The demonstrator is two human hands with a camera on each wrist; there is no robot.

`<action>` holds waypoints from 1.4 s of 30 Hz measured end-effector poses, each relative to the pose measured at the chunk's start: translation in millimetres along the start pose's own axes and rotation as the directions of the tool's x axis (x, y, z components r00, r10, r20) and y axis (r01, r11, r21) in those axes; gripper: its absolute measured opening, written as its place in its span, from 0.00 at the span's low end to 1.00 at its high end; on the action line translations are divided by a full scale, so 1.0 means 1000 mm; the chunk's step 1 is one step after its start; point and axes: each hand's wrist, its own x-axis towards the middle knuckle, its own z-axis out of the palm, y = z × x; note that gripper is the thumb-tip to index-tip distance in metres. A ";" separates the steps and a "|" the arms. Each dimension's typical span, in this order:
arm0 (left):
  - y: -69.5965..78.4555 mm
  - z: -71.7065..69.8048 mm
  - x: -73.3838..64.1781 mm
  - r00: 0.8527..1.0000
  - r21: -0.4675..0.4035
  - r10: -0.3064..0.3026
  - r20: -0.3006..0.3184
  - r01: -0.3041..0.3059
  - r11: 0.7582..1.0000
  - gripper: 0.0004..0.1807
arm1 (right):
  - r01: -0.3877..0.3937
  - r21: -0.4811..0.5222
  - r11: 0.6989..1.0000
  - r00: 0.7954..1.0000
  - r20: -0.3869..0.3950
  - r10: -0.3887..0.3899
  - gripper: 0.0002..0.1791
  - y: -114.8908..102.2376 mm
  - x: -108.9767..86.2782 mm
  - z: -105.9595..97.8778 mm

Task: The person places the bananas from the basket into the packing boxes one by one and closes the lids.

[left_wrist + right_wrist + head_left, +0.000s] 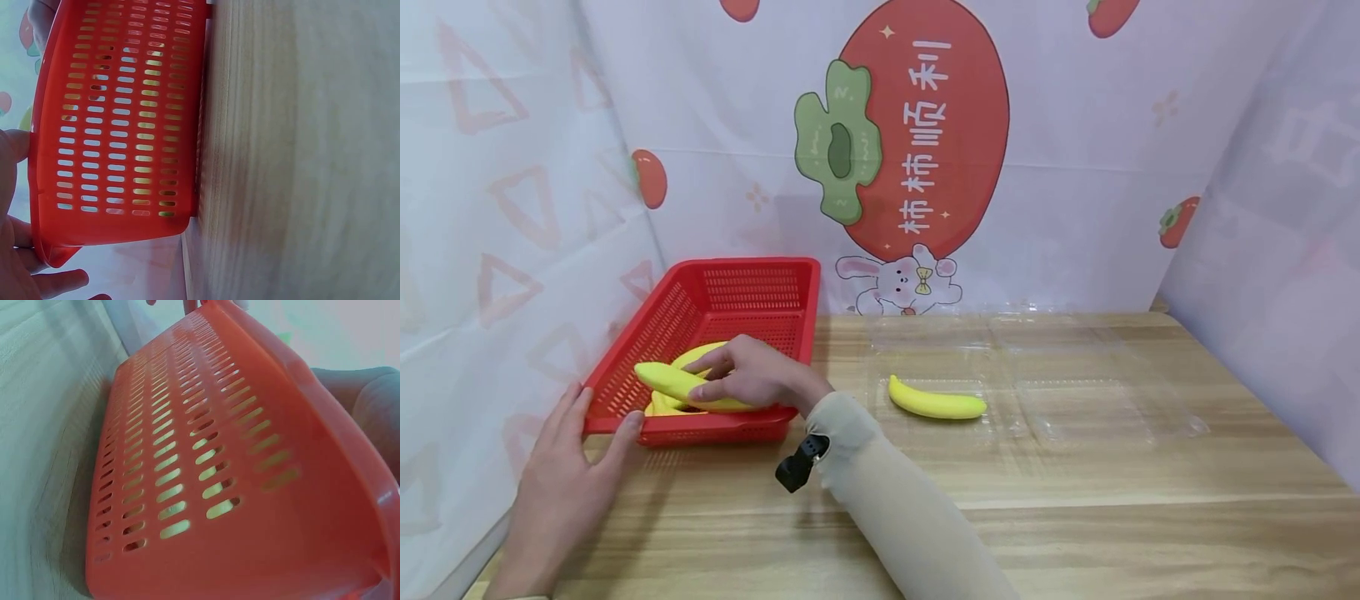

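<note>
A red plastic basket (805,333) with slotted sides holds several yellow bananas (700,354), heaped at its near end. Reaching over the near right rim, my right hand (756,371) pinches the top banana (662,379) between thumb and fingers. That banana lies slantwise above the others, its right end partly behind the hand. My left hand (568,475) holds the basket's near left corner, thumb at the front rim and fingers along the left side. In the left wrist view, the thumb (17,144) touches the rim and the fingers spread past the corner.
Clear plastic trays (1078,400) stand side by side on the wooden table (1075,533), right of the basket. One banana (936,402) lies in the left tray. Printed cloth (722,200) walls the table at the back and both sides. A black device (801,462) is strapped at the right wrist.
</note>
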 end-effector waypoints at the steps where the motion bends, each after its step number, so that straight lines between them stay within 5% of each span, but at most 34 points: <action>1: 0.000 0.000 0.000 1.000 -0.001 0.001 -0.002 -0.001 1.000 0.55 | 0.018 0.012 1.000 1.000 -0.022 -0.017 0.27 0.000 -0.001 0.000; 10: -0.002 0.001 0.001 1.000 -0.002 0.010 -0.007 -0.010 1.000 0.56 | 0.127 0.178 0.976 0.978 -0.187 -0.093 0.25 0.005 -0.014 -0.001; 19: -0.003 0.000 -0.001 1.000 -0.015 0.023 -0.012 -0.023 1.000 0.55 | 0.231 0.305 0.924 0.932 -0.342 -0.120 0.25 0.012 -0.021 0.002; 42: -0.001 0.001 0.002 1.000 -0.009 0.012 -0.011 -0.012 1.000 0.55 | 0.288 0.250 0.924 0.899 -0.404 -0.171 0.25 0.016 -0.024 0.006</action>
